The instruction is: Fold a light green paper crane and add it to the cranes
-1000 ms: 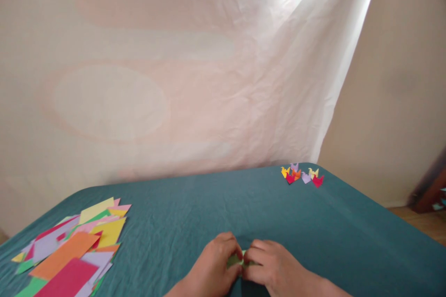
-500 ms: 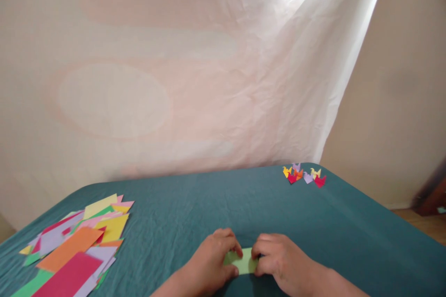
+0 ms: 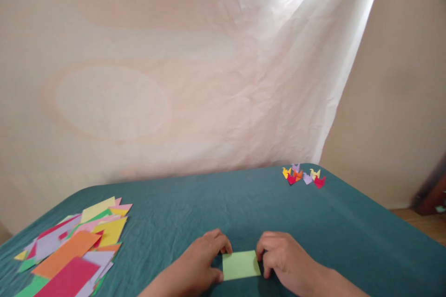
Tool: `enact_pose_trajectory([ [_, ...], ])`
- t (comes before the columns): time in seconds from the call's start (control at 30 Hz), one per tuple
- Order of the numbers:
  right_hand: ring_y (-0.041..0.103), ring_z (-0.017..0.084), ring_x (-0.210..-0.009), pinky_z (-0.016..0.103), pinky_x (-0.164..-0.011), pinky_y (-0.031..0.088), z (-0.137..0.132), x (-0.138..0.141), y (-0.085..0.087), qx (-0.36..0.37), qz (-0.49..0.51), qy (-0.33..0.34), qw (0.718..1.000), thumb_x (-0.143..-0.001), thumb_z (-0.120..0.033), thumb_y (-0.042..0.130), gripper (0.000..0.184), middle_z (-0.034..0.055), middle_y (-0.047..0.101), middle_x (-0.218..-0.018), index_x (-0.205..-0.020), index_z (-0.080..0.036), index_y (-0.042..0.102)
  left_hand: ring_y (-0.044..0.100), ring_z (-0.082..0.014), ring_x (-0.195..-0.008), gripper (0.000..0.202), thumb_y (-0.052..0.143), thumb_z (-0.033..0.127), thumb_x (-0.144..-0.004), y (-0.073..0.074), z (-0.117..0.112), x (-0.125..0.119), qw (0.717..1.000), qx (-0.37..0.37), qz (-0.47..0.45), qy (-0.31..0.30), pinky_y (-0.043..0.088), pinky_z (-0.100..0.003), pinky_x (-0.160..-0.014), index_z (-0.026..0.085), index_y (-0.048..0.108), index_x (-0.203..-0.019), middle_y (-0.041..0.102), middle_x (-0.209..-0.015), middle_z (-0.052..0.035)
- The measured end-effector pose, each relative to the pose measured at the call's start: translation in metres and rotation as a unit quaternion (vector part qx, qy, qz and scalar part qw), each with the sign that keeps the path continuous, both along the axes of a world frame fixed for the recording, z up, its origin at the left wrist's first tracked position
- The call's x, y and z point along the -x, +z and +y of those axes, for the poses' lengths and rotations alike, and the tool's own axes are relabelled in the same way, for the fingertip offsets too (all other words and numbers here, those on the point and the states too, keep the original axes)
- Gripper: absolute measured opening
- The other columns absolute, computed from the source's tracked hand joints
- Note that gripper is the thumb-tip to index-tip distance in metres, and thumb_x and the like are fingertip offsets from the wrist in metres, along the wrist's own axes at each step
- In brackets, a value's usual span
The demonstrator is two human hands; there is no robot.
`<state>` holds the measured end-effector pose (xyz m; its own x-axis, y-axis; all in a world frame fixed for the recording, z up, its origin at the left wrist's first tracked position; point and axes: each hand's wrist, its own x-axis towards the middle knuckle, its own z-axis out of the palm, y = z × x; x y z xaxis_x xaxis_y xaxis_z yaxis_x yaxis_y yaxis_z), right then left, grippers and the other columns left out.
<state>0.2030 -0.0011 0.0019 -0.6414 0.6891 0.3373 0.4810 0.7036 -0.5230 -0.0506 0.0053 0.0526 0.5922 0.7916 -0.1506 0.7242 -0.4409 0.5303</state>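
A small light green rectangle of paper (image 3: pixel 241 265) lies flat on the dark green tablecloth, directly in front of me. At its left edge rests my left hand (image 3: pixel 200 262), thumb and fingers apart, fingertips at the upper left corner and thumb by the lower left one. My right hand (image 3: pixel 287 260) has its fingers curled together against the right edge of the paper. Whether a fold runs along the paper's edges is too small to make out.
To the left, a loose pile of coloured paper sheets (image 3: pixel 66 253) spreads over the tablecloth (image 3: pixel 181 209). Several small folded paper birds (image 3: pixel 298 175) stand at the far right of the table. A pale cloth sheet (image 3: pixel 209 102) hangs behind the table.
Both hands have moved apart, the left one outward to the left, uncovering more of the green paper. The paper now shows its full width between them.
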Motion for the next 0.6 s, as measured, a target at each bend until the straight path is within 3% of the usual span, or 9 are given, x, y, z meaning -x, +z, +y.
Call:
enact_pose_trajectory([
  [0.1, 0.06, 0.013, -0.074, 0.024, -0.071, 0.043, 0.004, 0.002, -0.005, 0.045, 0.083, -0.079, 0.992, -0.082, -0.001, 0.039, 0.04, 0.0003, 0.066, -0.075, -0.064, -0.021, 0.068, 0.052, -0.016, -0.091, 0.041, 0.05, 0.005, -0.062, -0.002, 0.0, 0.0, 0.999, -0.001, -0.031, 0.025, 0.039, -0.026, -0.081, 0.023, 0.058, -0.098, 0.056, -0.099, -0.0005],
  [0.2, 0.06, 0.013, -0.076, 0.024, -0.072, 0.044, 0.007, 0.005, -0.007, 0.063, 0.12, -0.135, 0.982, -0.077, 0.003, 0.038, 0.036, 0.0005, 0.065, -0.08, -0.076, -0.02, 0.066, 0.052, -0.0154, -0.09, 0.03, 0.05, 0.011, -0.073, -0.012, 0.0, -0.006, 0.994, -0.034, -0.076, 0.071, 0.038, -0.026, -0.083, 0.022, 0.058, -0.1, 0.057, -0.097, -0.0013],
  [0.37, 0.06, 0.015, -0.08, 0.025, -0.074, 0.043, 0.008, 0.01, -0.007, 0.068, 0.115, -0.13, 0.982, -0.084, -0.006, 0.042, 0.026, 0.0014, 0.065, -0.083, -0.084, -0.02, 0.065, 0.049, -0.0209, -0.095, 0.035, 0.075, 0.022, -0.059, -0.029, -0.003, -0.02, 0.995, -0.068, -0.05, 0.057, 0.037, -0.029, -0.082, 0.022, 0.063, -0.092, 0.056, -0.102, -0.0024],
  [0.5, 0.061, 0.016, -0.082, 0.026, -0.075, 0.044, 0.006, 0.012, -0.001, 0.094, 0.126, -0.12, 0.98, -0.09, -0.018, 0.045, 0.021, 0.0022, 0.067, -0.085, -0.087, -0.02, 0.066, 0.05, -0.0192, -0.094, 0.025, 0.071, 0.012, -0.065, -0.033, -0.004, -0.026, 0.994, -0.086, -0.072, 0.016, 0.037, -0.028, -0.083, 0.021, 0.062, -0.086, 0.057, -0.101, -0.0023],
  [0.6, 0.061, 0.017, -0.081, 0.026, -0.074, 0.044, 0.002, 0.014, 0.006, 0.127, 0.14, -0.111, 0.976, -0.091, -0.028, 0.048, 0.02, 0.0026, 0.068, -0.085, -0.092, -0.02, 0.066, 0.05, -0.02, -0.099, 0.017, 0.064, 0.009, -0.072, -0.034, -0.005, -0.028, 0.985, -0.14, -0.092, -0.033, 0.037, -0.03, -0.085, 0.022, 0.062, -0.083, 0.056, -0.107, -0.0033],
])
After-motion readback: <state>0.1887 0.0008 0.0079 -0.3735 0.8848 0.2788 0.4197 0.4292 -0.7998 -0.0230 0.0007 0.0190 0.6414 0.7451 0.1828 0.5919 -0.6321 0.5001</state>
